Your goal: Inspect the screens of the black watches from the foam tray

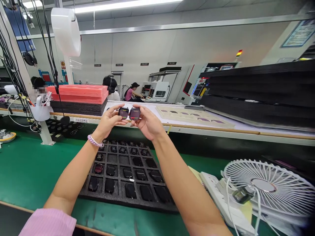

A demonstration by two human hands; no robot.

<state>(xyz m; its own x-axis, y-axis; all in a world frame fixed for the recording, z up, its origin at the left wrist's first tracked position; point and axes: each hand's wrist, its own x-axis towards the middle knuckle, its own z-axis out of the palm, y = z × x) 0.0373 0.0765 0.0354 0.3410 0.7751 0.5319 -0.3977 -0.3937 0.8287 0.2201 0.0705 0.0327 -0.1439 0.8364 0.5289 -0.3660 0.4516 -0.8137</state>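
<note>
My left hand point(108, 120) pinches a small dark glossy rounded-square piece point(123, 113); my right hand point(149, 124) pinches a matching black-rimmed glossy piece point(135, 113). They face me just beside each other, a narrow gap between, neither with a clear long axis. The dark grey compartmented foam tray point(115, 198) lies below, nearer my body, on the green tabletop point(29, 173).

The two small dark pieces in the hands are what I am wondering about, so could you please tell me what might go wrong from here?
Slipping: the left hand and right hand hold the left piece and right piece with their fingers, so either might drop onto the green bench.
Scratching: the pieces are close side by side, so a small movement could knock them together.
</note>
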